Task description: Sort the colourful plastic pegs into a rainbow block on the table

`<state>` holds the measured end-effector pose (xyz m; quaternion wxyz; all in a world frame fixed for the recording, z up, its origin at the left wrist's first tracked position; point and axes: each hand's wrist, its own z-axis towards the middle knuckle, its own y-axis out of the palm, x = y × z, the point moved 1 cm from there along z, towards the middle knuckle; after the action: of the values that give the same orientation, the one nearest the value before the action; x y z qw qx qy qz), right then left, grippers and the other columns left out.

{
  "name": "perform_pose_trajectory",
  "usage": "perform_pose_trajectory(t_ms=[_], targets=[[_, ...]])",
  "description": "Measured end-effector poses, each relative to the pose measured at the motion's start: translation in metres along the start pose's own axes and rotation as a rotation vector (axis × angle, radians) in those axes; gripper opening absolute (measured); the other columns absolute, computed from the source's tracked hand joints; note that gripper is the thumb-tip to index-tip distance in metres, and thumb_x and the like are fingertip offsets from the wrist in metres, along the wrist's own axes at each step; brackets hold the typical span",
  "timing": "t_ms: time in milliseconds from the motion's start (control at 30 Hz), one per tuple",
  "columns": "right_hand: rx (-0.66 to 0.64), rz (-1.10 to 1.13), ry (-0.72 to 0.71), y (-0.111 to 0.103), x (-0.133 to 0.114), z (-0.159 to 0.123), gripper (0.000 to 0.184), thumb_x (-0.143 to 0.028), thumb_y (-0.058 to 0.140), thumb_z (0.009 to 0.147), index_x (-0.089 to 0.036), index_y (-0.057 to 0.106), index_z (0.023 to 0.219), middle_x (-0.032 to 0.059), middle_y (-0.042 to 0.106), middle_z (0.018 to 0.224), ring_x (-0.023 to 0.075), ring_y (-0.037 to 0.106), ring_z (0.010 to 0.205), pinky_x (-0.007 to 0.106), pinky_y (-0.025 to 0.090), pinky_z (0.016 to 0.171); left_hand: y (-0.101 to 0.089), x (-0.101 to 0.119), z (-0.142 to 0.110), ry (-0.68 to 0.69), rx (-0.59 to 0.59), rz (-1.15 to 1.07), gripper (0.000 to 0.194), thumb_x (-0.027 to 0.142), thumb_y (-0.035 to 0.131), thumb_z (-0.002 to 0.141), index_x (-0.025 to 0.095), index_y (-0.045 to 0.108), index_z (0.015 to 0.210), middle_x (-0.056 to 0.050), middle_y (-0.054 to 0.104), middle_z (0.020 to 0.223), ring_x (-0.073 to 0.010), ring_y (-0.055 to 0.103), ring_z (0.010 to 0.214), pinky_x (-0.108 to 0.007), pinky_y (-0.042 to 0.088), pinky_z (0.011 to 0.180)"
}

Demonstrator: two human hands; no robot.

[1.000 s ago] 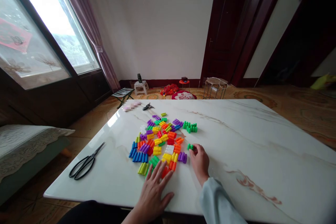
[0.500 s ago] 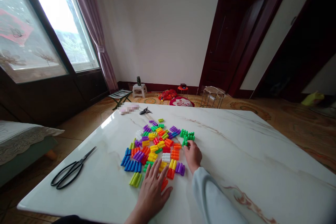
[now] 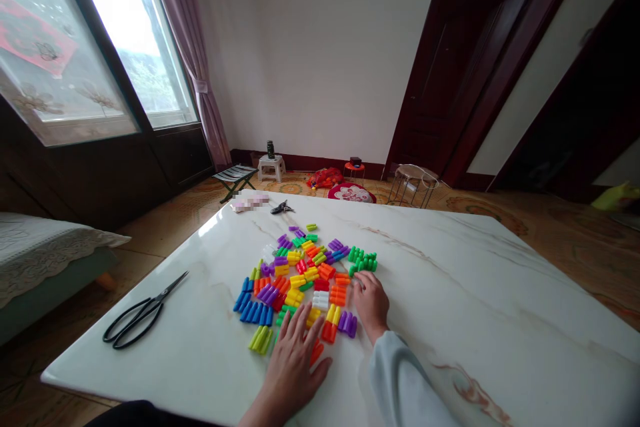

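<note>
Many small tube-shaped plastic building pieces [image 3: 296, 280] in several colours lie spread on the white marbled table [image 3: 475, 320]. At the near edge of this spread my left hand [image 3: 299, 353] rests with fingers apart, above yellow, green and orange-red pieces that it partly covers. My right hand [image 3: 371, 300] has its fingers curled together at the right side, against the near end of a green group of pieces [image 3: 363, 259]; its fingertips are partly hidden. Just left of that hand lie orange pieces [image 3: 339, 295], and purple pieces [image 3: 347, 324] are below them.
Black-handled scissors [image 3: 143, 315] lie at the table's left. Near the far edge are a dark pliers-like tool [image 3: 283, 207] and a blurred pinkish item [image 3: 250, 201]. Beyond stand stools, including a white stool [image 3: 271, 167], and a covered seat [image 3: 55, 247] is at left.
The whole view has shifted slightly, so the table sits a little further right. My right hand has drawn back slightly from the green pieces; my left hand stays in place.
</note>
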<state>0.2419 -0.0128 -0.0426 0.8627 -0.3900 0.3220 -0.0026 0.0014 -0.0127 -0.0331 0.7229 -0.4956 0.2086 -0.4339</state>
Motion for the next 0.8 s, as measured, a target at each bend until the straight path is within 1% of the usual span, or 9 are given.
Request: perform_pose_trajectory(t_ms=[133, 333, 400, 533, 667, 800], targets=[[-0.047, -0.036, -0.017, -0.001, -0.004, 0.0, 0.034, -0.016, 0.042, 0.082, -0.021, 0.07, 0.102, 0.0032, 0.065, 0.108, 0.0178, 0.059, 0.099, 0.027, 0.045, 0.081, 0.002, -0.001, -0.001, -0.002, -0.006, 0.003, 0.068, 0.04, 0.058, 0.081, 0.03, 0.034, 0.144, -0.008, 0.033, 0.15, -0.0312, 0.033, 0.137, -0.052, 0.034, 0.108], [-0.091, -0.09, -0.027, 0.0, -0.007, 0.002, 0.037, -0.013, 0.041, 0.084, -0.025, 0.069, 0.104, 0.0028, 0.065, 0.101, 0.0166, 0.06, 0.092, 0.024, 0.044, 0.069, 0.003, -0.001, -0.002, 0.0, -0.016, 0.0, 0.068, 0.041, 0.057, 0.082, 0.03, 0.032, 0.145, -0.009, 0.028, 0.153, -0.0305, 0.031, 0.137, -0.052, 0.032, 0.109], [-0.114, -0.117, -0.039, 0.002, -0.006, 0.003, 0.038, -0.013, 0.04, 0.085, -0.026, 0.069, 0.107, 0.0034, 0.064, 0.101, 0.0171, 0.059, 0.092, 0.024, 0.044, 0.068, 0.002, -0.001, -0.001, 0.0, -0.017, 0.003, 0.068, 0.041, 0.057, 0.083, 0.029, 0.032, 0.145, -0.01, 0.027, 0.153, -0.0309, 0.031, 0.137, -0.053, 0.032, 0.109], [-0.144, -0.168, -0.073, 0.004, -0.006, 0.005, 0.041, -0.01, 0.04, 0.086, -0.024, 0.066, 0.114, 0.0043, 0.063, 0.108, 0.0177, 0.056, 0.097, 0.024, 0.044, 0.076, 0.001, -0.001, 0.0, 0.0, 0.005, -0.003, 0.068, 0.041, 0.058, 0.081, 0.03, 0.034, 0.144, -0.009, 0.029, 0.153, -0.0315, 0.033, 0.136, -0.052, 0.032, 0.109], [-0.169, -0.202, -0.079, 0.003, -0.008, 0.005, 0.042, -0.01, 0.039, 0.087, -0.024, 0.063, 0.118, 0.0031, 0.06, 0.117, 0.0165, 0.053, 0.103, 0.023, 0.042, 0.085, -0.001, 0.0, 0.0, 0.008, 0.022, 0.011, 0.067, 0.038, 0.058, 0.081, 0.027, 0.036, 0.143, -0.01, 0.029, 0.152, -0.0317, 0.035, 0.135, -0.051, 0.032, 0.108], [-0.201, -0.251, -0.059, 0.0, -0.013, 0.005, 0.043, -0.009, 0.039, 0.088, -0.023, 0.06, 0.123, 0.0039, 0.059, 0.119, 0.0166, 0.052, 0.106, 0.023, 0.041, 0.088, -0.002, 0.001, 0.0, 0.011, 0.007, 0.034, 0.067, 0.037, 0.057, 0.082, 0.026, 0.034, 0.144, -0.011, 0.027, 0.153, -0.0307, 0.033, 0.136, -0.051, 0.031, 0.108]])
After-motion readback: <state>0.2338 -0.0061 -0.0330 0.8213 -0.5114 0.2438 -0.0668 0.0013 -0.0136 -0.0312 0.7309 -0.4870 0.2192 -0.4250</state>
